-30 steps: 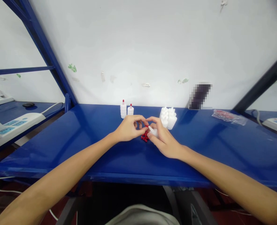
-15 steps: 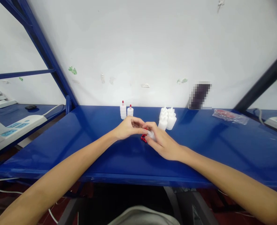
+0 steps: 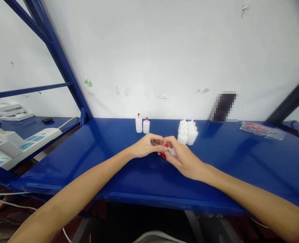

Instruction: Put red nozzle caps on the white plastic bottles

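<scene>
Red is showing where my hands are meeting: a small cap [image 3: 166, 145] is sitting at the tip of a white bottle [image 3: 172, 152], above the near-middle of the tabletop [image 3: 124, 172]. My left grip [image 3: 147, 146] is pinching the cap between thumb and fingers; my right grip [image 3: 183, 160] is clamping the bottle, which is tilting towards my left.

Risk one: the cap is offering little surface, so a loose pinch could be letting it slip out. Risk two: my fingers are covering most of the joint, and with the bottle leaning, the cap could be going on crooked; I cannot tell how far it is seated. Risk three: the bottle is looking like soft plastic, so hard squeezing could be denting it or turning it in my palm.

Loose red caps [image 3: 162, 156] are lying just below my fingertips, where a low sweep could be scattering them. Bare-tipped bottles [image 3: 192, 136] are standing close together just beyond my right knuckles, and a careless lift could be toppling them. Two capped bottles [image 3: 138, 124] are standing behind my left grip, at lesser risk.
</scene>
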Tool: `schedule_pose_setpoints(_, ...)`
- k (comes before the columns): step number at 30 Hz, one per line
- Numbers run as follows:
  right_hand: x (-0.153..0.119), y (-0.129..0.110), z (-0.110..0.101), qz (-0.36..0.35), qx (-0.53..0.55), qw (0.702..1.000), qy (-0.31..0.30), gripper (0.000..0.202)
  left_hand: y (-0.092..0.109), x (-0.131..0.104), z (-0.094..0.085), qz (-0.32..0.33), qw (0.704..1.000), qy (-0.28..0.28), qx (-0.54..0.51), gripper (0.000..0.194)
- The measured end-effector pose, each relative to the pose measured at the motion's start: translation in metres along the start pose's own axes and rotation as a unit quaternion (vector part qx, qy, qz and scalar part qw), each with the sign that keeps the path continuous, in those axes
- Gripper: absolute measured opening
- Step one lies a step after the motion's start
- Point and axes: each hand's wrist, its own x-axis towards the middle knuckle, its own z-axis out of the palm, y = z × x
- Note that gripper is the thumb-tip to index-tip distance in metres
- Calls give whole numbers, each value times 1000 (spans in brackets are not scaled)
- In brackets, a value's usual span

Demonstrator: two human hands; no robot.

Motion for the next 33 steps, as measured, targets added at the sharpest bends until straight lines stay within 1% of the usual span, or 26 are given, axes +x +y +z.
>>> schedule_pose_setpoints(3,0,0,0,9,0,1000,-1,9,1,0,0,-6,1000,-1,0,30)
schedule_pose_setpoints(8,0,0,2,-12,37,999,20,8,5,-1,1,-20,1000,-5,-10,33)
schedule_pose_setpoints(12,0,1,4,-18,42,998,35,7,6,-1,1,-26,1000,0,-9,34)
schedule_pose_setpoints(18,0,3,7,-9,48,998,39,12,9,-2,-1,-27,999,-25,-15,31)
schedule_pose_setpoints(21,0,5,7,0,37,998,48,13,8,-2,0,-27,1000,-15,0,31)
schedule_pose_setpoints(24,1,6,8,10,-3,998,56,16,4,-1,6,-9,1000,4,21,29)
schedule_pose_setpoints(25,1,7,8,11,-7,998,60,20,3,-1,9,-4,999,15,28,28)
schedule_pose_setpoints(27,1,9,9,10,10,997,73,36,2,1,11,10,998,49,42,29)
schedule_pose_setpoints(29,1,10,10,15,33,996,82,52,7,3,5,36,992,111,45,29)
schedule_pose_setpoints(31,2,11,12,20,47,995,85,56,19,5,-13,87,974,205,50,28)
schedule_pose_setpoints(32,2,11,12,21,53,995,81,52,27,7,-25,120,955,264,66,27)
schedule_pose_setpoints(33,1,11,12,20,63,995,74,45,35,8,-39,153,931,313,109,26)
